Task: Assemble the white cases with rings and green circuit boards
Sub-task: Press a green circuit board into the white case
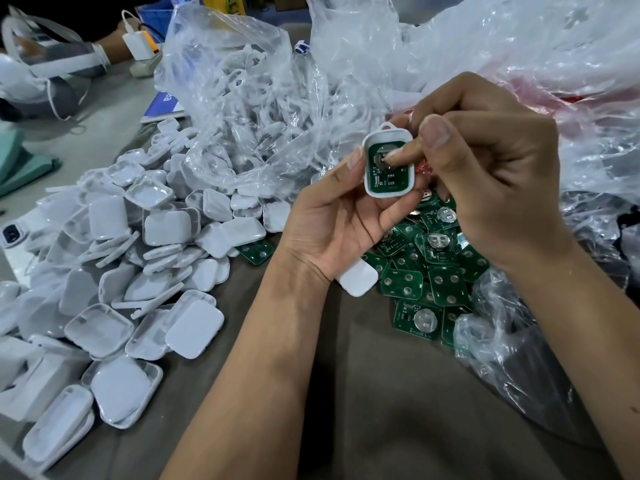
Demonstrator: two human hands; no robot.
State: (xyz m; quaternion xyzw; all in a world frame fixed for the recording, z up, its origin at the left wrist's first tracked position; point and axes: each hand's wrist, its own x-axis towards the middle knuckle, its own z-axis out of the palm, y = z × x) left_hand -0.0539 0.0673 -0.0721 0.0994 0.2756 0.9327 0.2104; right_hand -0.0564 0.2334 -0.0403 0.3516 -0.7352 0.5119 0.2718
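Note:
My left hand (343, 216) grips a white case (389, 194) with a ring loop at its top, held up at mid-frame. A green circuit board (382, 174) lies inside the case. My right hand (485, 174) is curled above it, and one fingertip presses on the board's round metal battery clip. A heap of white case halves (138, 258) covers the table on the left. Loose green circuit boards (429, 271) lie piled under my hands. One white case half (358, 280) sits just below my left wrist.
A clear plastic bag (242, 109) of white ring parts stands behind the heap. More crumpled plastic (519, 57) fills the back right and right edge. Another person's arm (117, 46), a white charger (136, 43) and a blue booklet (162, 105) are at the far left.

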